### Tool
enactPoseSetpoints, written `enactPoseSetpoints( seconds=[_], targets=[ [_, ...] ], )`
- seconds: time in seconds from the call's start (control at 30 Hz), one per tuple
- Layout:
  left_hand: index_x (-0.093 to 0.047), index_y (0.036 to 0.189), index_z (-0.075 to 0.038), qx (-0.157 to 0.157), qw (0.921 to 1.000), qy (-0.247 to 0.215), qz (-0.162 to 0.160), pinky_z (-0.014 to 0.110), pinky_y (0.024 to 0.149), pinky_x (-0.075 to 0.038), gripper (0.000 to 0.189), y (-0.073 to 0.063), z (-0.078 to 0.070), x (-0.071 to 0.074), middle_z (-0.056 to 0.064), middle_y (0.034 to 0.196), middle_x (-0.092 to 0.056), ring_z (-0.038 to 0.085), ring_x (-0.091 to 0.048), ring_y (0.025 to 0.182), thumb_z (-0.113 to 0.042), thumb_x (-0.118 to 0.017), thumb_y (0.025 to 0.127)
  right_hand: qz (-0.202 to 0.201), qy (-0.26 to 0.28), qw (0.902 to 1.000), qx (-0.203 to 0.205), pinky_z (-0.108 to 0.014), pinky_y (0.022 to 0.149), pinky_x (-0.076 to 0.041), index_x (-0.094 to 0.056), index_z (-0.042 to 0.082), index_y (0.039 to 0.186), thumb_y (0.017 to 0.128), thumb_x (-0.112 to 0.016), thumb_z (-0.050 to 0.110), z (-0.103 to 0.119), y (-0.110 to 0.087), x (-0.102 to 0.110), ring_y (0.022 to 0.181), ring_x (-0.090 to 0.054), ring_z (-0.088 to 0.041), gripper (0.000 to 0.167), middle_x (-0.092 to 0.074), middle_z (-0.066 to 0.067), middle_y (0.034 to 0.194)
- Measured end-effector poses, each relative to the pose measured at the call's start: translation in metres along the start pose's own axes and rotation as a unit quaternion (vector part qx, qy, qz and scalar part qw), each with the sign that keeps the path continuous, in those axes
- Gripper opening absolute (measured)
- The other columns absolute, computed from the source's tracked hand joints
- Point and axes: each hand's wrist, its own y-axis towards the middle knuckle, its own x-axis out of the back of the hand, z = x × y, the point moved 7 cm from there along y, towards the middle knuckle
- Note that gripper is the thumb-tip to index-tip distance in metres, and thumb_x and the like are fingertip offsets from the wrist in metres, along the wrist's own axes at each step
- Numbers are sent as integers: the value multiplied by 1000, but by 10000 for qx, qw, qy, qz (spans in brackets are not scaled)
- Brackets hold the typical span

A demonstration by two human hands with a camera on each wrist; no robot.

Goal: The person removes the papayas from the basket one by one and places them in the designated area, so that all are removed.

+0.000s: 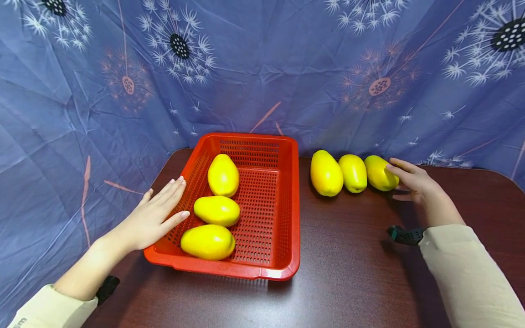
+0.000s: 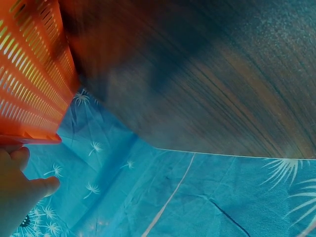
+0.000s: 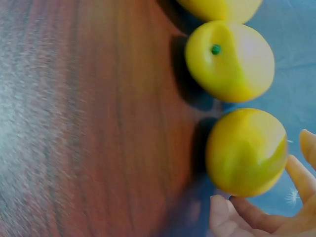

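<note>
My left hand [image 1: 153,221] lies with straight, slightly spread fingers on the left rim of a red plastic basket [image 1: 289,205]. Inside that basket are three yellow mangoes, one lengthwise at the back [image 1: 223,175], one crosswise in the middle [image 1: 217,211], one crosswise in front [image 1: 208,242]. To the right of the basket, three more stand in a row: a left mango [image 1: 326,173], a middle mango [image 1: 352,173] and a greenish-yellow right mango [image 1: 380,173]. My right hand [image 1: 418,184] is at this last one's right side, its fingers spread and at the fruit's edge [image 3: 247,153].
Everything stands on a dark brown wooden table [image 1: 340,264]. Blue cloth with a dandelion print [image 1: 246,68] hangs close behind it and along the left side. Each wrist wears a dark strap, the right strap [image 1: 408,236] projecting over the table.
</note>
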Motion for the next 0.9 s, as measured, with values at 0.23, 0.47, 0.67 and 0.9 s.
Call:
enactPoseSetpoints(
  seconds=[0.23, 0.47, 0.67, 0.9],
  targets=[
    [-16, 149, -6, -57, 10000, -37, -34, 67, 102, -10, 70, 0, -2, 2, 12, 154, -15, 31, -11, 141, -44, -43, 96, 121, 37, 9999, 7, -37, 79, -51, 2, 26, 149, 92, -44, 52, 15, -11, 14, 124, -27, -42, 79, -6, -22, 151],
    [-16, 149, -6, 24, 10000, -40, 42, 66, 103, -8, 71, 0, -1, 1, 12, 155, -13, 30, -9, 142, -44, -43, 96, 123, 72, 9996, 243, -31, 76, -51, 2, 32, 149, 90, -44, 55, 45, -16, 18, 123, -26, -36, 78, 3, -24, 152],
    [-17, 149, -5, -4, 10000, 5, 20, 66, 103, -9, 71, 0, -1, 0, 12, 155, -13, 31, -9, 141, -44, -43, 96, 279, -70, 9989, 363, -32, 80, -50, 2, 33, 149, 88, -46, 57, 62, -17, 6, 130, -21, -38, 80, 5, -22, 153],
    [-16, 149, -5, 5, 10000, 4, 10, 66, 103, -9, 71, 0, -1, 0, 12, 155, -14, 32, -10, 141, -45, -42, 96, 598, -50, 9968, 522, -31, 81, -49, -1, 33, 150, 91, -47, 52, 90, -19, -17, 127, -28, -31, 77, 1, -18, 155]
  ],
)
